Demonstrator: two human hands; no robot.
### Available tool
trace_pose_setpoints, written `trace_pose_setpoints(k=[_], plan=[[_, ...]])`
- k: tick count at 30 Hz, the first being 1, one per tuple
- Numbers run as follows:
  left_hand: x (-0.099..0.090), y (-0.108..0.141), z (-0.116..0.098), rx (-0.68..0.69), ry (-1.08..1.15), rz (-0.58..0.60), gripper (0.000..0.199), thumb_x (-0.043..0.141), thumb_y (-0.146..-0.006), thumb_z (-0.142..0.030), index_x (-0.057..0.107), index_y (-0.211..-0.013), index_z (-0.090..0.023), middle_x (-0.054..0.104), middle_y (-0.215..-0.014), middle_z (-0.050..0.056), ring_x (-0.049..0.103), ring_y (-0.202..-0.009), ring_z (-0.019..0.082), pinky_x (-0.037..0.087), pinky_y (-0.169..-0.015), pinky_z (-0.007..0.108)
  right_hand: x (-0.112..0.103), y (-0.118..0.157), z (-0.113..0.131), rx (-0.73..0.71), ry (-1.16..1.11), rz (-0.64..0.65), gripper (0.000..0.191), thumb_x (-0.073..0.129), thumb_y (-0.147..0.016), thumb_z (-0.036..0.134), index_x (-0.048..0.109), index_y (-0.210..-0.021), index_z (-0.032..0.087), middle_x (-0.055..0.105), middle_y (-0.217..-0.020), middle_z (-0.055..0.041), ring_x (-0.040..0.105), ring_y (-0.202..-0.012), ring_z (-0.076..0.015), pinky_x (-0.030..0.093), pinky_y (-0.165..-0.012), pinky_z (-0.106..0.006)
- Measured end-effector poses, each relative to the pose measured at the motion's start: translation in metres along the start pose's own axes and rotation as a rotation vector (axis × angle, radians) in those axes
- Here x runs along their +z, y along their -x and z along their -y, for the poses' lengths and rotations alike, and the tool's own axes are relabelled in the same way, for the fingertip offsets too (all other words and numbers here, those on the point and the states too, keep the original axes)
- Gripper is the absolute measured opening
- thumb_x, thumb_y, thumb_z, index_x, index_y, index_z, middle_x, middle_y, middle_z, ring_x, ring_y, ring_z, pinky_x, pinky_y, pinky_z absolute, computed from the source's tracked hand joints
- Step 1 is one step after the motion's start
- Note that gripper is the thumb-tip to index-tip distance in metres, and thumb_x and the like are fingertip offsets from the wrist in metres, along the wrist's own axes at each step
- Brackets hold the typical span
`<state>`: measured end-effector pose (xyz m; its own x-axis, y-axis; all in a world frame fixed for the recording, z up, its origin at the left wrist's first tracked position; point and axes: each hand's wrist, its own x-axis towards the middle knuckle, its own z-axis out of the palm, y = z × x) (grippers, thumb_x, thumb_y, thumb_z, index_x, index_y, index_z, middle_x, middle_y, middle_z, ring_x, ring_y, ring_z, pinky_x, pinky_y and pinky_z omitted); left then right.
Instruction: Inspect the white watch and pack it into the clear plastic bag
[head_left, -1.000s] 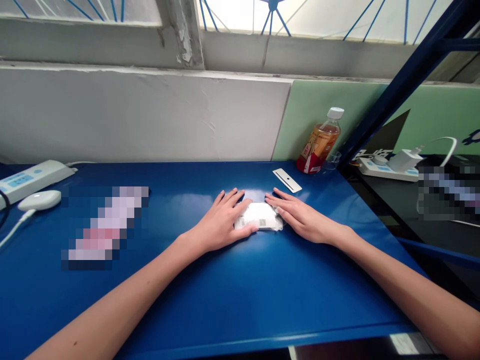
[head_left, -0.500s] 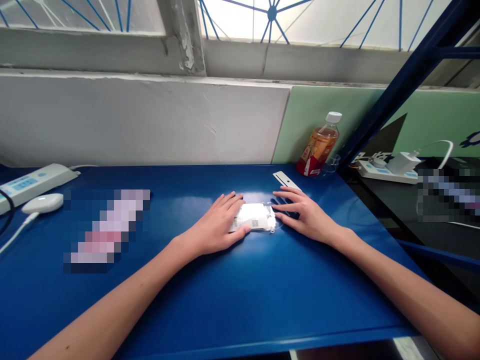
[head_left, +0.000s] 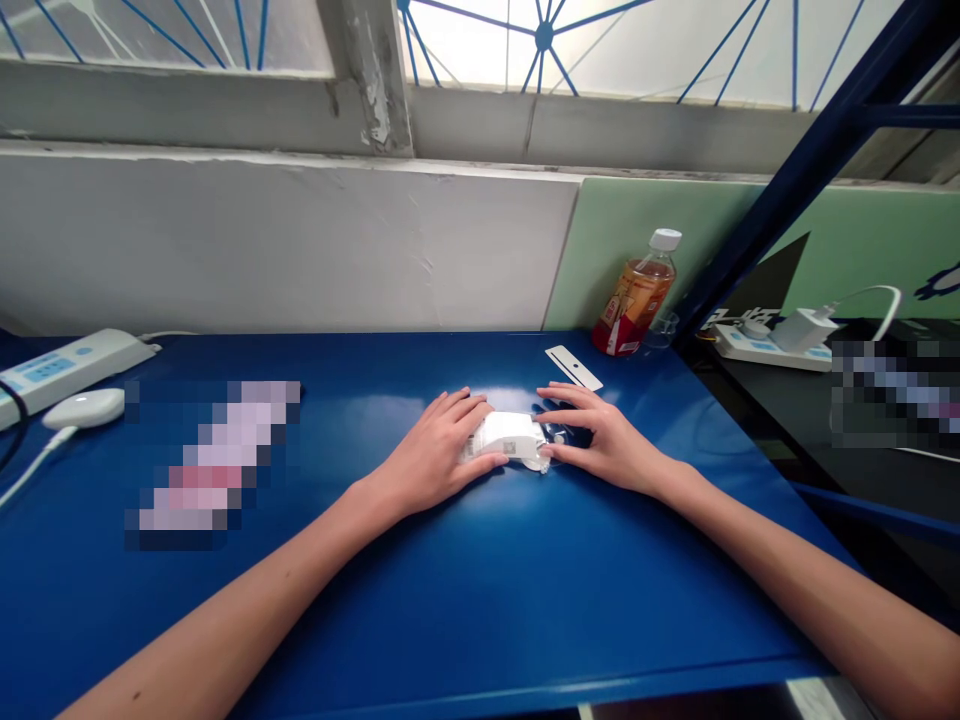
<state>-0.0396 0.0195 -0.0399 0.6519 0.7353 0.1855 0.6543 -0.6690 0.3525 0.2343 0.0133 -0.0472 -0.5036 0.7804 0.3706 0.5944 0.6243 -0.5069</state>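
A small white packet (head_left: 499, 433) in clear plastic, printed with a square code, lies on the blue table (head_left: 480, 590). Its top looks bowed upward. My left hand (head_left: 442, 445) grips its left end, thumb along the near side and fingers over the far side. At the clear right end, my right hand (head_left: 600, 435) has its thumb and fingers curved around the plastic, fingertips touching it. Behind my right hand a flat white strip (head_left: 574, 367) with a dark dot rests on the table.
A drink bottle (head_left: 636, 300) with a white cap stands at the back right by a blue metal post (head_left: 757, 215). On the left are a power strip (head_left: 75, 365), a white oval device (head_left: 84, 409) with a cable, and a blurred-out flat item (head_left: 217, 460).
The packet now bows upward where it lay flatter before. My right hand has closed in on its clear end, leaving more of the white strip visible. My left hand stays on the left end.
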Motion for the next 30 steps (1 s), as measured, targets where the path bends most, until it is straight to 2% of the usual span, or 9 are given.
trace_pose_setpoints(k=[3, 7, 13, 18, 25, 30], plan=[[0.001, 0.0, -0.001, -0.003, 0.006, -0.005, 0.058, 0.05, -0.095, -0.059, 0.048, -0.137, -0.019, 0.052, -0.144, 0.013, 0.037, -0.141, 0.032, 0.027, -0.116, 0.053, 0.002, 0.0, 0.0, 0.006, -0.015, 0.005, 0.033, 0.071, -0.086, 0.035, 0.072, -0.118, 0.026, 0.06, -0.138, -0.0126, 0.049, -0.133, -0.0351, 0.043, -0.107, -0.058], [0.001, 0.0, -0.002, -0.007, -0.018, 0.007, 0.061, 0.052, -0.093, -0.06, 0.048, -0.136, -0.017, 0.051, -0.144, 0.015, 0.036, -0.142, 0.033, 0.027, -0.116, 0.052, 0.001, -0.002, 0.001, -0.031, -0.015, 0.016, 0.026, 0.068, -0.088, 0.033, 0.074, -0.111, 0.022, 0.06, -0.137, -0.0141, 0.049, -0.134, -0.034, 0.043, -0.108, -0.056], [-0.003, 0.0, 0.001, -0.029, -0.062, 0.014, 0.069, 0.053, -0.093, -0.06, 0.045, -0.14, -0.012, 0.046, -0.148, 0.018, 0.029, -0.145, 0.034, 0.027, -0.117, 0.051, -0.02, -0.005, -0.002, -0.08, 0.074, 0.074, 0.021, 0.066, -0.09, 0.031, 0.073, -0.108, 0.023, 0.057, -0.14, -0.0116, 0.042, -0.139, -0.0327, 0.039, -0.112, -0.057], [-0.004, 0.001, 0.003, -0.04, -0.054, 0.018, 0.07, 0.051, -0.092, -0.063, 0.044, -0.142, -0.014, 0.045, -0.149, 0.018, 0.029, -0.145, 0.034, 0.029, -0.116, 0.052, -0.032, -0.004, -0.004, -0.056, 0.083, 0.109, 0.02, 0.068, -0.087, 0.034, 0.073, -0.105, 0.025, 0.058, -0.139, -0.0109, 0.045, -0.136, -0.0336, 0.041, -0.109, -0.057], [-0.001, 0.002, 0.004, -0.016, -0.032, 0.004, 0.069, 0.055, -0.09, -0.063, 0.045, -0.141, -0.018, 0.046, -0.148, 0.018, 0.031, -0.144, 0.037, 0.026, -0.116, 0.057, -0.009, 0.0, 0.004, -0.041, 0.06, 0.108, 0.04, 0.067, -0.087, 0.038, 0.066, -0.125, 0.025, 0.053, -0.144, -0.0146, 0.049, -0.133, -0.0336, 0.045, -0.106, -0.054], [0.0, 0.0, 0.003, 0.0, -0.041, -0.007, 0.07, 0.058, -0.087, -0.064, 0.049, -0.138, -0.017, 0.049, -0.146, 0.018, 0.034, -0.143, 0.037, 0.027, -0.116, 0.056, -0.005, -0.001, 0.007, 0.004, 0.034, 0.11, 0.035, 0.067, -0.087, 0.039, 0.068, -0.118, 0.024, 0.055, -0.141, -0.0145, 0.052, -0.131, -0.0332, 0.045, -0.106, -0.053]])
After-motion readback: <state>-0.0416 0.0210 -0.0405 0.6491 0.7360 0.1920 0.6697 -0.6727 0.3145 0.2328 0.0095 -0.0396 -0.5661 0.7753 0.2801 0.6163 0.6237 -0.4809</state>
